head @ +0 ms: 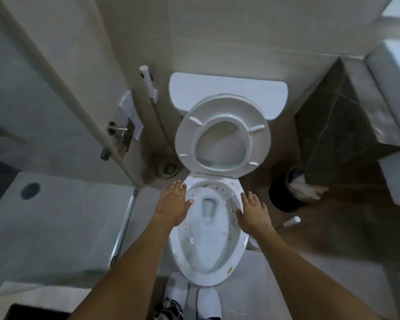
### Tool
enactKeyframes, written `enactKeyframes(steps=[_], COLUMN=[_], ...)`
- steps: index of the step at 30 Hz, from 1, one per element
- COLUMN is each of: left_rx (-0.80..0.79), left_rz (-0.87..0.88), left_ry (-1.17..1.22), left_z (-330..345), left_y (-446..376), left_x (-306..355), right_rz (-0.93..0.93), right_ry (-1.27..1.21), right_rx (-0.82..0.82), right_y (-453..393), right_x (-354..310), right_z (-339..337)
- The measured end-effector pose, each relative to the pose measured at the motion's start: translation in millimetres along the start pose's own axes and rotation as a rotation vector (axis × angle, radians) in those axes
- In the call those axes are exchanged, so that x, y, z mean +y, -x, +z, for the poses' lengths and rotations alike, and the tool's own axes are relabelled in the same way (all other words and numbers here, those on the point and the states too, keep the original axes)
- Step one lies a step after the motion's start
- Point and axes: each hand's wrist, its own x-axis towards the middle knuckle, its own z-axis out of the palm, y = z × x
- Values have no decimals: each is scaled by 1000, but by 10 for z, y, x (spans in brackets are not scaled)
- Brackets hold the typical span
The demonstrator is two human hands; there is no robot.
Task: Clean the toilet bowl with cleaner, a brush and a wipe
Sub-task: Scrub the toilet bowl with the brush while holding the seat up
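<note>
I am standing in a small tiled bathroom: a white toilet [209, 229] with its tank [229, 91], a spray hose [148, 82] on the wall, a bin [289, 190].

From my remote seat I see a glossy white ceramic toilet bowl [208, 257], a smooth shiny plastic-looking seat [222, 137], a bright metal hose [163, 128] beside it, matt beige wall tiles [217, 31] and dark polished stone counter [346, 125].
</note>
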Motion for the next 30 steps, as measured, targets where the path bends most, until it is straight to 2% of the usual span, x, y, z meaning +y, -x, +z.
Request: enactKeyframes(steps=[9, 14, 20, 25, 30], left_rx=[-67, 24, 181, 323, 406], left_rz=[311, 523, 765, 812, 719], left_ry=[-172, -352, -548, -794, -1088], left_z=[-180, -349, -721, -1038, -1040], left_y=[-734, -1137, -1571, -1941, -2196], left_x=[568, 974, 1606, 1946, 1967], right_rz=[282, 368, 369, 357, 323], right_ry=[-112, -146, -103, -48, 63], right_rx=[5, 44, 39, 32, -48], right_y=[48, 16, -171, -456, -689], right_x=[602, 838, 1145, 1391, 1566], right_z=[126, 252, 420, 546, 699])
